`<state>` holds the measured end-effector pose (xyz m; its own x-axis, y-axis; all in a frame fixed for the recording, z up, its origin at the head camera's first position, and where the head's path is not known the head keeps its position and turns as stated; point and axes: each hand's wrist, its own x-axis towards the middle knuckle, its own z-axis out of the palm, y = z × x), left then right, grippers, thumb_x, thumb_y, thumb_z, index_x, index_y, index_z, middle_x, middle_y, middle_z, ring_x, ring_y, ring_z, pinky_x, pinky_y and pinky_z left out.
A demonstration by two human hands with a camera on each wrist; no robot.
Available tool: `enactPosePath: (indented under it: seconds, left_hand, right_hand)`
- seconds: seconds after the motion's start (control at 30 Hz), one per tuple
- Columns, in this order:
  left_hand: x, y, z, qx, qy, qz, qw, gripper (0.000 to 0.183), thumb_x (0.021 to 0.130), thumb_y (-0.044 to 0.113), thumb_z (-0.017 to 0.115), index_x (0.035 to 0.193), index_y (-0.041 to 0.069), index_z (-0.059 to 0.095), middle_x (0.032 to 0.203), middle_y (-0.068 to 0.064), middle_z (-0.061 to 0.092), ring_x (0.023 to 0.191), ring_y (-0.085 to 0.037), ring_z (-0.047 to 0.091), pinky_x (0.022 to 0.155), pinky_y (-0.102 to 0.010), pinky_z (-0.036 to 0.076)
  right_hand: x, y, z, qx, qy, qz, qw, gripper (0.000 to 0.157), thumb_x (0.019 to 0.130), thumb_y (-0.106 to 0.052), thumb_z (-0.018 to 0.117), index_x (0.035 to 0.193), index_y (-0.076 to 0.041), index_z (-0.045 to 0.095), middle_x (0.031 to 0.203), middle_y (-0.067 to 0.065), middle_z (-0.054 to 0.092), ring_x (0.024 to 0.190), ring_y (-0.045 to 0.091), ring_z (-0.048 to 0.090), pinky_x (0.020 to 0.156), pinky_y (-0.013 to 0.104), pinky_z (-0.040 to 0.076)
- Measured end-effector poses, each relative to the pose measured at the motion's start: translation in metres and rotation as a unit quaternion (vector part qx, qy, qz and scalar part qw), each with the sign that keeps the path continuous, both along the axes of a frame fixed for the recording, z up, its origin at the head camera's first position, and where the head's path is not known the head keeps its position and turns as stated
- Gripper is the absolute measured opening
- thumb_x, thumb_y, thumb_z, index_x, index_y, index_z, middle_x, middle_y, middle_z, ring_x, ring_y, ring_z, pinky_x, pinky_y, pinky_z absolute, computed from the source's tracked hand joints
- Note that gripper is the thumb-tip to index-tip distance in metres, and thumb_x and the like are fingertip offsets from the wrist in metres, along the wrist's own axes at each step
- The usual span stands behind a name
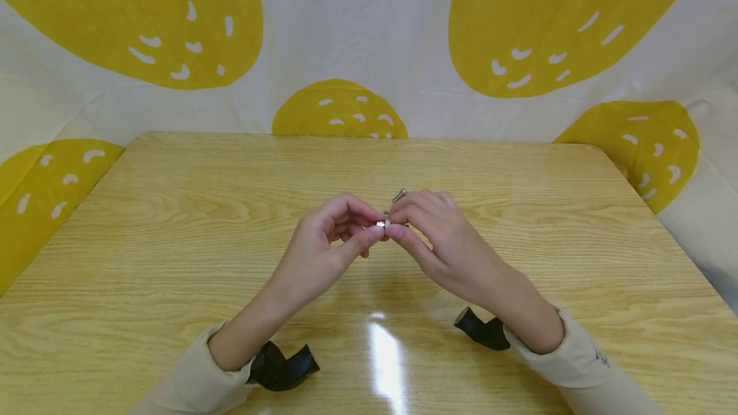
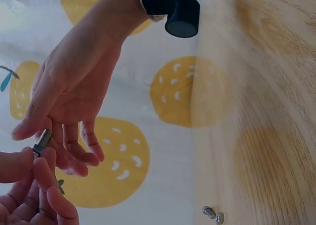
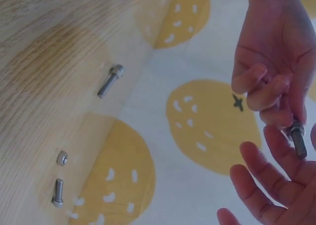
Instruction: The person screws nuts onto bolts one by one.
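Note:
Both hands meet over the middle of the table. My left hand (image 1: 319, 242) pinches a metal bolt (image 2: 45, 138) near its head, between thumb and fingertips. A nut (image 3: 297, 125) sits on the bolt close to the head, and the threaded shank points toward the right hand. My right hand (image 1: 444, 235) has its thumb and relaxed fingers around the shank; in the right wrist view a gap shows between its fingers (image 3: 254, 156) and the shank. Just beyond the fingertips lie another bolt (image 1: 400, 195) and a loose nut (image 1: 385, 212).
A further bolt (image 3: 111, 80) lies on the wooden table (image 1: 173, 210), apart from the loose nut and bolt. Behind the table's far edge hangs a white cloth (image 1: 357, 31) with yellow fruit prints. Black wrist mounts (image 1: 282, 367) project from both sleeves above the tabletop.

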<state>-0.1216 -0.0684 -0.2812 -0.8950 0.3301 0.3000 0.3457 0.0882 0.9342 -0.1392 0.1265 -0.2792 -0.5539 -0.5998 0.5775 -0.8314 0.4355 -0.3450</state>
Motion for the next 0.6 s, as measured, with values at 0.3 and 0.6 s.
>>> enactPosePath:
  seconds: [0.3,0.6]
  left_hand:
    - [-0.0003,-0.0010,0.0007,-0.004,-0.013,0.008,0.9999,0.012,0.089,0.008,0.061,0.101,0.005,0.060,0.088,-0.010,0.066,0.065,-0.018,0.056,0.058,-0.026,0.049]
    - [-0.0002,-0.0007,0.0005,-0.003,-0.010,0.005,0.9999,0.012,0.089,0.008,0.062,0.101,0.006,0.060,0.085,-0.009,0.065,0.063,-0.023,0.058,0.056,-0.027,0.048]
  right_hand:
    - [0.0020,0.0013,0.0055,-0.011,-0.003,0.007,1.000,0.027,0.083,-0.015,0.070,0.107,-0.007,0.059,0.102,0.000,0.062,0.096,0.014,0.053,0.086,0.034,0.035]
    - [0.0012,0.0003,0.0049,-0.031,0.019,0.022,0.999,0.024,0.082,-0.010,0.069,0.103,-0.006,0.059,0.098,0.001,0.062,0.094,0.014,0.054,0.085,0.033,0.036]
